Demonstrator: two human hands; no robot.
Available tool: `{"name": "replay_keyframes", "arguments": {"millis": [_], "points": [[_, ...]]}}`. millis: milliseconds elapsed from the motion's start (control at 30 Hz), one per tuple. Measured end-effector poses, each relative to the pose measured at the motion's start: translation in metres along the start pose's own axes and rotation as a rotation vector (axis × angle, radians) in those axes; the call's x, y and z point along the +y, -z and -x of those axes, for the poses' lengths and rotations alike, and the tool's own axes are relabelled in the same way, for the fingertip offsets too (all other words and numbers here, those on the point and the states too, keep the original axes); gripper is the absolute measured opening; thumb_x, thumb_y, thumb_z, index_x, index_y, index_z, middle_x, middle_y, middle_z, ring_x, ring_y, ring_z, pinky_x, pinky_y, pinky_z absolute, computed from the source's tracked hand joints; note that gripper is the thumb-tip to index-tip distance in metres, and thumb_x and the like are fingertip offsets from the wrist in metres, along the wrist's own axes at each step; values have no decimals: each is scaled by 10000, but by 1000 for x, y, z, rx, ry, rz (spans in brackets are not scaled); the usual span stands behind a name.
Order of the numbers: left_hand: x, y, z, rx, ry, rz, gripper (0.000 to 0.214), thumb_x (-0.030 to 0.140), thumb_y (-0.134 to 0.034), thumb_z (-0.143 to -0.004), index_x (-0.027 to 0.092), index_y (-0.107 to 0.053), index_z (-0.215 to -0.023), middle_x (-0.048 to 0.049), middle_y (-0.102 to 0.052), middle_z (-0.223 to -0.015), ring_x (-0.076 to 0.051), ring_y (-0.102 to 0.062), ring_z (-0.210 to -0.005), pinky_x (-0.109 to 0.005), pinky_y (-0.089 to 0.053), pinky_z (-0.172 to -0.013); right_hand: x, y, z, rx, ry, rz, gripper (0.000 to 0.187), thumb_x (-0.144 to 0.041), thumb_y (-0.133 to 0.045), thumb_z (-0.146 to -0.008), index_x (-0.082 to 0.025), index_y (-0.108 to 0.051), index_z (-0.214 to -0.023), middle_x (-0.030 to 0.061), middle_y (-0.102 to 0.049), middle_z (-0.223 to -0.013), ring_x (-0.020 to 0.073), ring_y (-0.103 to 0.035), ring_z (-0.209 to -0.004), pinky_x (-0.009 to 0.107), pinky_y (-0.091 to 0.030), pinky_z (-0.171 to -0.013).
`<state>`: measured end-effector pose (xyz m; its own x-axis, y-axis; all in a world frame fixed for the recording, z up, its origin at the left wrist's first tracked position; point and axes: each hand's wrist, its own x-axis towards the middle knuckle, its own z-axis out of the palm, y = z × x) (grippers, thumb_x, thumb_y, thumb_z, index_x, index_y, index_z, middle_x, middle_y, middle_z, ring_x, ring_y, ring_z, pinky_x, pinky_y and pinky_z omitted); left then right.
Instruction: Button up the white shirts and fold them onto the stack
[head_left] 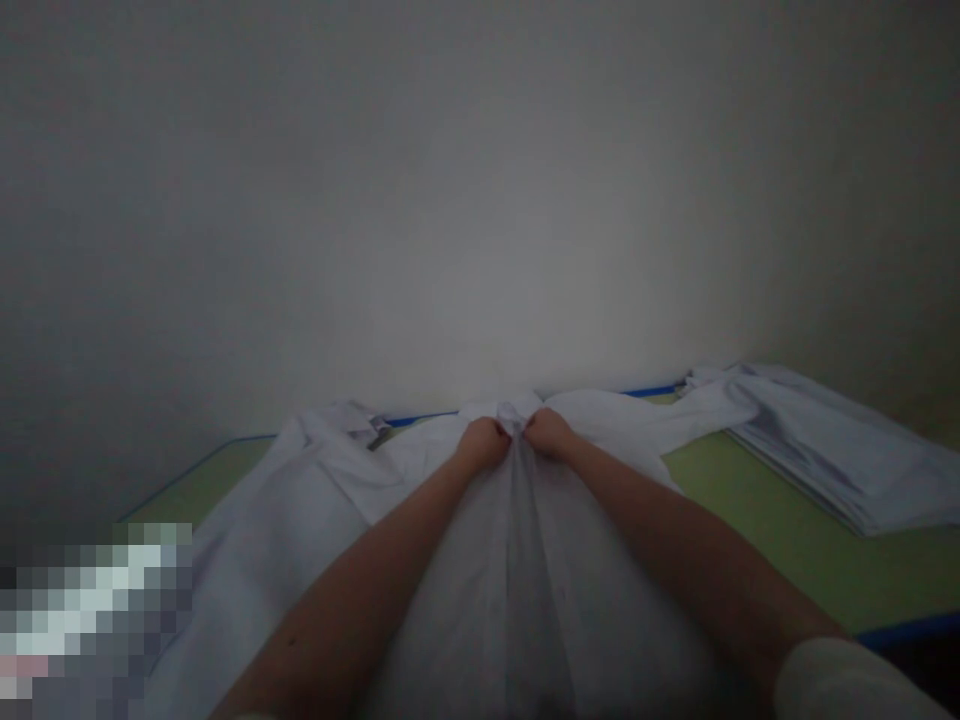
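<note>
A white long-sleeved coat (pixel 600 560) lies spread out, its collar end toward the wall and its front edges running down toward me. Both my arms reach far forward over it. My left hand (pixel 484 443) is closed on the coat's front edge just below the collar. Close beside it, my right hand (pixel 549 433) pinches the opposite edge. A narrow gap shows between the two edges below my hands. The fingertips are partly hidden by the hands themselves, and the picture is dim.
The coat rests on a green table (pixel 817 570) with a blue edge, set against a bare grey wall (pixel 480 200). Folded white garments (pixel 862 450) lie at the right. More white cloth (pixel 277 520) is heaped at the left. A blurred-out patch covers the lower left corner.
</note>
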<state>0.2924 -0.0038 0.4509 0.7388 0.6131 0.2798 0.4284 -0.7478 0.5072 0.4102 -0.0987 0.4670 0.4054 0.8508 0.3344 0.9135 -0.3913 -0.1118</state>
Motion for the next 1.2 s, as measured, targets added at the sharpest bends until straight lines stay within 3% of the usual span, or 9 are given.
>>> {"name": "replay_keyframes", "arguments": {"millis": [133,300,400,667,867,1200], "points": [[-1,0,4,-49,34,77,280,279,-482,-760,151,-649,-575,-67,-612,-539,-156,-586,-574,-229,-420,-583,0,1,3,-1,-80,-79,287,-209,-417,-826,-98,-682,-813,136,-670,-818,158,-607,-745,203,-398,-621],[-3,-10,10,-83,41,167,228,250,-487,-765,140,-680,-712,-43,-647,-596,-122,-592,-568,-203,-421,-573,-2,-7,15,29,-96,-169,313,-262,-374,-888,-91,-635,-918,117,-649,-930,148,-567,-840,206,-369,-690],[-3,-13,10,-72,37,217,227,273,-492,-769,148,-682,-775,-38,-657,-624,-122,-596,-582,-206,-421,-581,-1,-11,21,35,-78,-186,275,-275,-403,-884,-116,-626,-904,96,-644,-916,137,-549,-826,208,-352,-698],[-9,-19,3,-90,-18,325,242,323,-521,-766,151,-667,-677,-35,-642,-597,-128,-590,-575,-217,-407,-565,1,-18,25,167,63,-262,213,-273,-481,-826,-144,-649,-802,45,-637,-753,120,-518,-681,217,-327,-639],[-16,-31,-3,-56,28,580,307,248,-587,-752,124,-536,-1028,-28,-639,-639,-117,-594,-549,-200,-422,-520,3,-17,25,138,186,-316,216,-232,-479,-810,-166,-685,-804,30,-659,-755,119,-543,-690,210,-322,-622],[-25,-37,-7,-56,68,766,220,159,-612,-707,161,-453,-859,0,-595,-609,-109,-569,-505,-206,-418,-496,4,-9,31,85,276,-337,224,-234,-491,-806,-172,-705,-786,9,-656,-702,101,-534,-634,197,-326,-599]]}}
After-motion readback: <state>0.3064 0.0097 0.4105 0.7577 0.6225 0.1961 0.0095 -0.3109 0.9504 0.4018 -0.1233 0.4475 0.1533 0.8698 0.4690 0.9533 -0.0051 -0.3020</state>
